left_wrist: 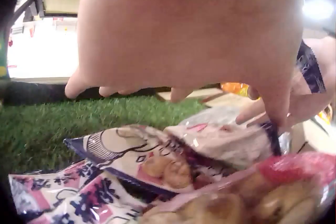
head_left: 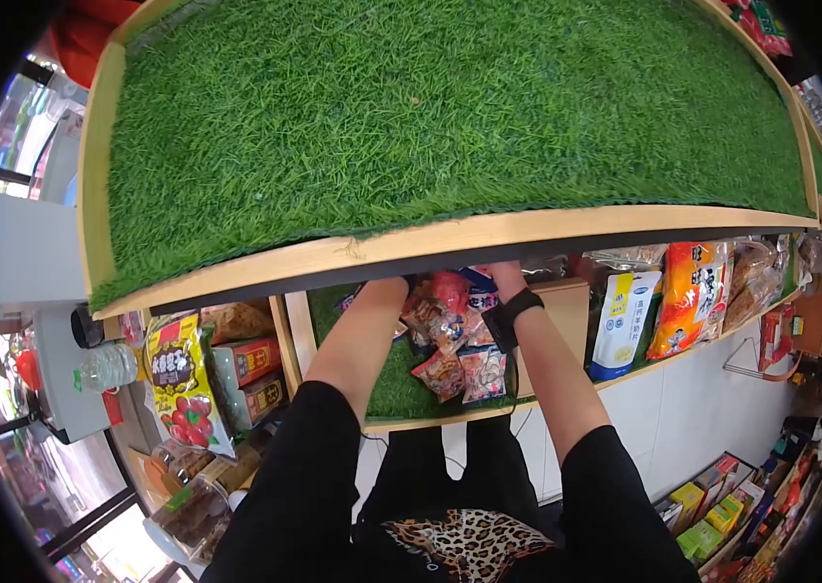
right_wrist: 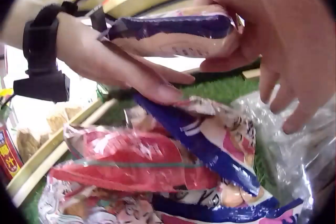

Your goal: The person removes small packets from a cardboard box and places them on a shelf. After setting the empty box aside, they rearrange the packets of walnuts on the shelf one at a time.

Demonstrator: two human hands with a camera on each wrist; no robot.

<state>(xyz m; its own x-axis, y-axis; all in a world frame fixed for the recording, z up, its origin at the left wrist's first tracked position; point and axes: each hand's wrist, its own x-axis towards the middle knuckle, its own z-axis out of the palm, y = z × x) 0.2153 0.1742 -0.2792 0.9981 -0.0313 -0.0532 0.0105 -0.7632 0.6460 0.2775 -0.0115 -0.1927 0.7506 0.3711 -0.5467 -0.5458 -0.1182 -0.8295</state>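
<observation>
In the right wrist view my right hand point(right_wrist: 278, 40) pinches a snack bag point(right_wrist: 173, 35) with a dark blue edge between thumb and fingers. My left hand point(right_wrist: 100, 58) reaches in from the left there, its fingers extended close over a blue-edged snack bag point(right_wrist: 205, 140) in the pile. In the left wrist view that left hand point(left_wrist: 189, 29) spreads its fingers above several printed bags point(left_wrist: 152, 161). A red-pink bag point(right_wrist: 131, 161) lies on the pile. From the head view, both hands are largely hidden beneath the upper shelf's front edge.
The upper shelf point(head_left: 450, 107) is covered in artificial grass and has a wooden rim point(head_left: 450, 233) overhanging the hands. Wooden dividers point(head_left: 289, 330) bound the compartment. Left stands a jujube bag point(head_left: 180, 379); right stand a white pouch point(head_left: 623, 321) and an orange bag point(head_left: 691, 296). Clear plastic point(right_wrist: 289, 155) lies beside the pile.
</observation>
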